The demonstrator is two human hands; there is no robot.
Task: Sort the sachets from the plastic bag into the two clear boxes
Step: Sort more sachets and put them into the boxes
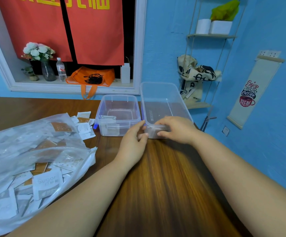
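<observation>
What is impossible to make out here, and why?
Head view only.
- Near end of the long clear plastic box: hidden by the left hand and right hand.
- Crumpled clear plastic bag: cut off by the left edge; film blurs its sachets.
- White sachets in the small clear plastic box: print too small.

COUNT LOGGED | clear boxes: 2 | plastic bag: 1 | sachets: too many to be counted | hands: 2 | water bottle, upper left: 1 | flower vase, upper left: 1
</observation>
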